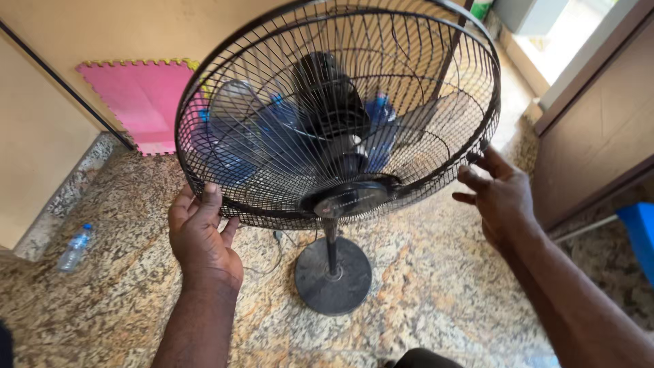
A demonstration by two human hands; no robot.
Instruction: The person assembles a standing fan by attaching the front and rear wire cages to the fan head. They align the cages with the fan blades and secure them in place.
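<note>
1. Two bare hands work a black pedestal fan (337, 129) standing mid-floor; its head is tipped back so the wire cage (436, 146) faces up twd the camera.
2. Left hand (201, 232) is at the cage's lower-left rim; thumb and fingers curl onto the rim wires, closed in a grip on the cage.
3. Right hand (497, 194) is at the cage's right rim; fingers spread and half-bent, fingertips touching or just beside the outer wires; not closed round anything, hand open.
4. Inside the cage: translucent blue blades (235, 133), blurred; black motor housing (327, 95) behind them; round black hub cap (351, 197) at the front centre.
5. Thin black pole (331, 245) runs down to a round black base (334, 276) on the speckled granite floor (436, 286); a cord (272, 255) trails left of the base.
6. Plastic water bottle (75, 247) lies on the floor well to the left, near the stone kerb.
7. Pink foam mat (139, 95) lies behind the fan, upper left; blue object (642, 235) at the right edge, beside a brown panel (593, 129).
</note>
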